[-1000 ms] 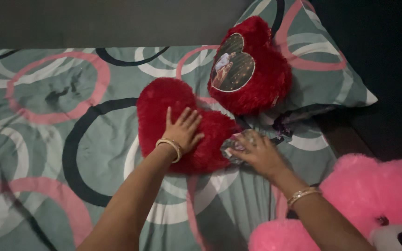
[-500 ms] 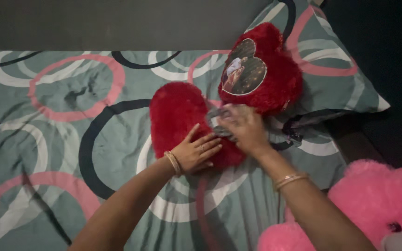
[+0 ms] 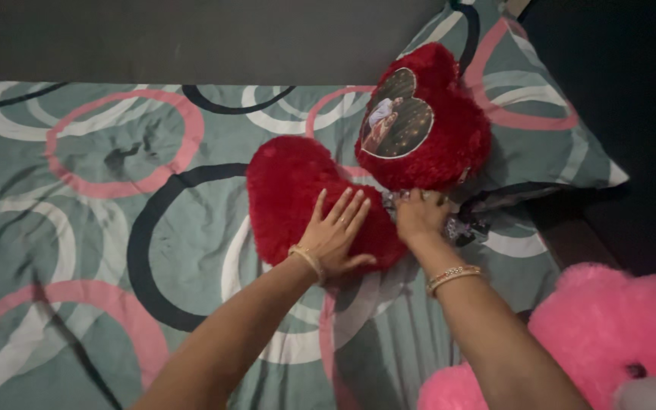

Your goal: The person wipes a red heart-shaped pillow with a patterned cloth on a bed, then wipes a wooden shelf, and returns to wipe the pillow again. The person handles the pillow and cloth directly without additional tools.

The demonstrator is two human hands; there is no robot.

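- Two red heart-shaped plush cushions: a plain one [image 3: 298,193] near the middle of the bed, and one with a heart-shaped photo panel [image 3: 427,125] toward the far right corner.
- One pillow [image 3: 540,144] in a patterned cover at the far right corner of the bed.
- One pink plush toy [image 3: 609,334] at the near right edge.
- One bedsheet [image 3: 100,228] with ring patterns.
- Two hands: the left hand [image 3: 335,231] and the right hand [image 3: 419,216].
- Two bangled wrists, one gold bangle [image 3: 307,260] on the left and a gold bracelet [image 3: 453,277] on the right.
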